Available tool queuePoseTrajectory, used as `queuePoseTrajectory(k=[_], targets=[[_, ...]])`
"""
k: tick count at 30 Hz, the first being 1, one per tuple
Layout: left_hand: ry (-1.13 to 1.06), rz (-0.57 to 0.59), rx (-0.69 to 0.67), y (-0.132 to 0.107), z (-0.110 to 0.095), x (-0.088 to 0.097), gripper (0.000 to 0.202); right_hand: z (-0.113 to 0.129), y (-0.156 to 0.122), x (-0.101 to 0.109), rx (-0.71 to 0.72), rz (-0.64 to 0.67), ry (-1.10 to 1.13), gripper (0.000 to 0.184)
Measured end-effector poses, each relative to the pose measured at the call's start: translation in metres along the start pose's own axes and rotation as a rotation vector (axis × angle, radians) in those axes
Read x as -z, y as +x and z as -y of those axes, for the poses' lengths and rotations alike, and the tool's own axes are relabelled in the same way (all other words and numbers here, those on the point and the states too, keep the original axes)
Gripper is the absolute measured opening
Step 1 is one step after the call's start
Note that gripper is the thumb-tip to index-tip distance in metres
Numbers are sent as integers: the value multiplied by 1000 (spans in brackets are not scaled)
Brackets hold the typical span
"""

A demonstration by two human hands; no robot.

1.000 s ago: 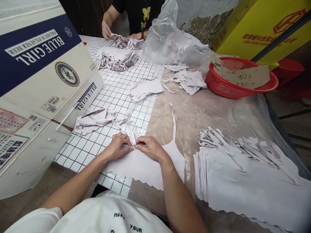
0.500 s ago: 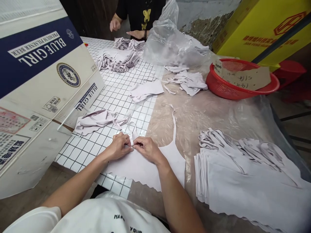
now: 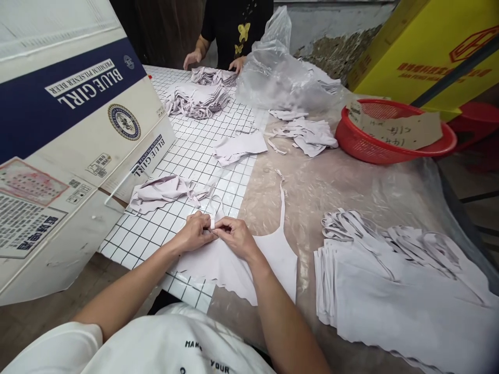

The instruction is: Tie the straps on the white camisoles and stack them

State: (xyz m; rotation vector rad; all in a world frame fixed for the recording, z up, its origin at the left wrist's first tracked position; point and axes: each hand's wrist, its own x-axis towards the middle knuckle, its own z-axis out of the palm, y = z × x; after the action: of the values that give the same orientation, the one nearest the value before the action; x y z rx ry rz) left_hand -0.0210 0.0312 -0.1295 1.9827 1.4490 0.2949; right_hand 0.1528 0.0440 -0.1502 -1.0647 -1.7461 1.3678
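A pale lilac fabric piece (image 3: 273, 254) with a scalloped hem lies flat before me. My left hand (image 3: 195, 232) and my right hand (image 3: 234, 236) meet at its left corner, both pinched on a thin strap (image 3: 212, 221) that loops up from there. A second strap (image 3: 281, 200) of the same piece runs away across the table, untouched. To the right lies a thick stack of like pieces (image 3: 390, 291) with their straps bunched on top.
A large Blue Girl beer carton (image 3: 70, 135) stands at the left. A crumpled piece (image 3: 163, 189) lies beside it. Further off are more fabric piles (image 3: 197, 98), a clear plastic bag (image 3: 276, 72), a red basket (image 3: 393, 132), and another person's hands (image 3: 193, 57).
My hands stay pinched on the strap, shifting little. The view has tilted slightly. The other person's hands have left the far pile and moved apart.
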Motion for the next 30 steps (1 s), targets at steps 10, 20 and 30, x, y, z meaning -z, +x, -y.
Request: queuePoseTrajectory(k=[10,20,30], targets=[[309,-317,-321,-50,26,-29,50,13,-78,26,156,-196,-752,39],[439,-349,-281,-71,47,-37,63,-25,-135,48,-94,-438,-941,47],[265,36,-740,20,-77,-101,55,16,13,107,-566,-573,-619,22]])
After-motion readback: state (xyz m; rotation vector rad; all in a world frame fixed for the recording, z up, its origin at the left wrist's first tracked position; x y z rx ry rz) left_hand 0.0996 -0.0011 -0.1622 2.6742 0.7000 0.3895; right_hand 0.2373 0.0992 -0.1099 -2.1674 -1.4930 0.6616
